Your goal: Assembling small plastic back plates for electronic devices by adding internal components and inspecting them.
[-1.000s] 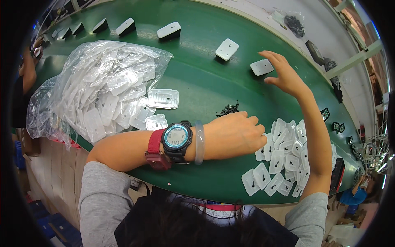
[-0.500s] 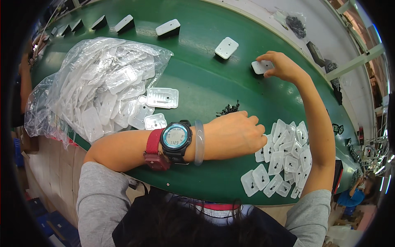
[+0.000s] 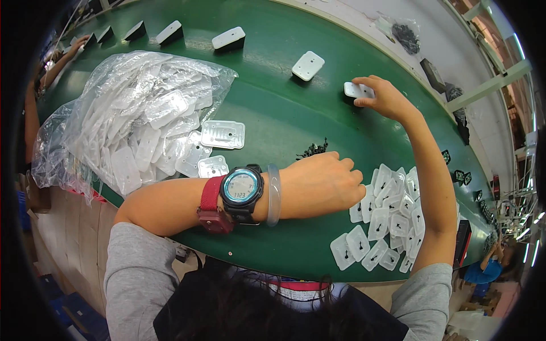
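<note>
Right hand: the right hand (image 3: 385, 96) is stretched out over the green conveyor belt (image 3: 273, 108), fingertips pinching the near end of a small white rectangular plastic plate (image 3: 358, 90) that lies flat on the belt.
Left hand: the left hand (image 3: 324, 183) lies across the belt, fingers curled down onto the edge of a spread heap of white plastic plates (image 3: 387, 221); whether it pinches one I cannot tell.
Wrist: a black digital watch with a red strap (image 3: 239, 192) and a clear bangle (image 3: 273, 194).
Between the hands: a small clump of black bits (image 3: 314, 149), just beyond the left knuckles.
On the belt: more single white plates (image 3: 307, 65) in a row to the left.
Bag: a clear plastic bag (image 3: 131, 113) on the left, full of white plates, with two ribbed pale plates (image 3: 223, 134) lying at its mouth.
</note>
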{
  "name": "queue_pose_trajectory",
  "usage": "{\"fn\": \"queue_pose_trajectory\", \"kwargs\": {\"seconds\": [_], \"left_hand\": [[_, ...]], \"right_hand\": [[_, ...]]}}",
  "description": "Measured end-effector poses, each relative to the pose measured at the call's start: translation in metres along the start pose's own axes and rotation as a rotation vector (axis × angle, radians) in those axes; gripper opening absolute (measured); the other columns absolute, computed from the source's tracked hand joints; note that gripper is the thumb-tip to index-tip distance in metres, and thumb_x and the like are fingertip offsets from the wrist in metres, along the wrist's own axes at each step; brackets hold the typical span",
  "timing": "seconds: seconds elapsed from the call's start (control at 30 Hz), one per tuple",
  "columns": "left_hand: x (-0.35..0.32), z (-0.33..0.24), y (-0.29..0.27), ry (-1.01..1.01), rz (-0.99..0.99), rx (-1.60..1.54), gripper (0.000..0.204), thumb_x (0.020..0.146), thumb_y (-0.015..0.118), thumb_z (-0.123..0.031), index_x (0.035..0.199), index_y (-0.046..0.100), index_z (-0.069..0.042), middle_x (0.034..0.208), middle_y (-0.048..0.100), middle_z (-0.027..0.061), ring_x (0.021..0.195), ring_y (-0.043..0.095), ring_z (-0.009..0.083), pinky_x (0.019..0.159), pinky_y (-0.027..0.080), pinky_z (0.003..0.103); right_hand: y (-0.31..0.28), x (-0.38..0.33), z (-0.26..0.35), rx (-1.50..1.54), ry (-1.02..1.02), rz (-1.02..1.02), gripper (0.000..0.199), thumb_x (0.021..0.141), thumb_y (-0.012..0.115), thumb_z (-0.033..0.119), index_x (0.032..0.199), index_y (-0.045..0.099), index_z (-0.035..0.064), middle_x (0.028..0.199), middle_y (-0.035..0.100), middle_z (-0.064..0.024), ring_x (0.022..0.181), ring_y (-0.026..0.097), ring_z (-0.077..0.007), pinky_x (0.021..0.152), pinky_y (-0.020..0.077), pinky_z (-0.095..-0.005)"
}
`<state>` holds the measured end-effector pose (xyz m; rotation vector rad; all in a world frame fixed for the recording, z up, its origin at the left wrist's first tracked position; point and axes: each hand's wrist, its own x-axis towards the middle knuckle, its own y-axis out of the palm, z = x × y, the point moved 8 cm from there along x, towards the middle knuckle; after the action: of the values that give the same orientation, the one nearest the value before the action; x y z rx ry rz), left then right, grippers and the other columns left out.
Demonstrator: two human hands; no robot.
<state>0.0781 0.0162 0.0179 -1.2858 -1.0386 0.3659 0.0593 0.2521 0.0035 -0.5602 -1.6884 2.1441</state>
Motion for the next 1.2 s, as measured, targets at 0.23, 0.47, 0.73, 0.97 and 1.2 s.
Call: {"fn": "queue_pose_trajectory", "kwargs": {"seconds": [0.23,0.47,0.73,0.97,1.2], "left_hand": [[0.000,0.001,-0.002,-0.009,0.010,0.003,0.006,0.078,0.059,-0.012,0.080,0.054,-0.009,0.079,0.055,0.0057,0.074,0.056,0.0201,0.071,0.048,0.030],[0.000,0.000,0.002,-0.002,0.006,-0.019,0.007,0.078,0.059,-0.012,0.081,0.054,-0.009,0.080,0.055,0.0059,0.074,0.056,0.0204,0.071,0.048,0.030],[0.000,-0.002,-0.004,0.004,-0.035,0.006,0.007,0.078,0.059,-0.013,0.082,0.054,-0.010,0.079,0.056,0.0056,0.074,0.056,0.0204,0.070,0.047,0.030],[-0.001,-0.029,-0.017,0.074,-0.160,0.004,0.007,0.078,0.059,-0.014,0.076,0.054,-0.009,0.073,0.054,0.0059,0.067,0.054,0.0203,0.064,0.045,0.031],[-0.015,-0.080,-0.062,0.336,-0.468,-0.090,0.008,0.075,0.059,-0.010,0.068,0.056,-0.008,0.068,0.056,0.0069,0.058,0.050,0.0203,0.056,0.043,0.033]], "right_hand": [[-0.017,-0.026,0.010,-0.058,-0.112,-0.167,0.040,0.084,0.068,0.023,0.121,0.061,0.0093,0.119,0.055,-0.0069,0.101,0.057,-0.0247,0.089,0.0468,-0.0341],[-0.005,-0.035,0.003,-0.140,-0.135,-0.202,0.034,0.086,0.065,0.018,0.120,0.062,0.0095,0.118,0.054,-0.0062,0.101,0.056,-0.0232,0.087,0.0462,-0.0330],[0.003,-0.031,-0.001,-0.060,-0.063,-0.137,0.036,0.084,0.065,0.013,0.120,0.062,0.0099,0.121,0.053,-0.0075,0.107,0.053,-0.0244,0.090,0.0456,-0.0330],[-0.021,-0.055,0.074,-0.001,-0.248,-0.350,0.045,0.081,0.066,0.007,0.125,0.056,0.0085,0.126,0.052,-0.0096,0.114,0.052,-0.0271,0.095,0.0442,-0.0334],[0.048,-0.043,0.238,0.187,-0.719,-0.122,0.055,0.080,0.068,0.013,0.129,0.046,0.0048,0.124,0.053,-0.0145,0.110,0.053,-0.0306,0.092,0.0463,-0.0380]]}}
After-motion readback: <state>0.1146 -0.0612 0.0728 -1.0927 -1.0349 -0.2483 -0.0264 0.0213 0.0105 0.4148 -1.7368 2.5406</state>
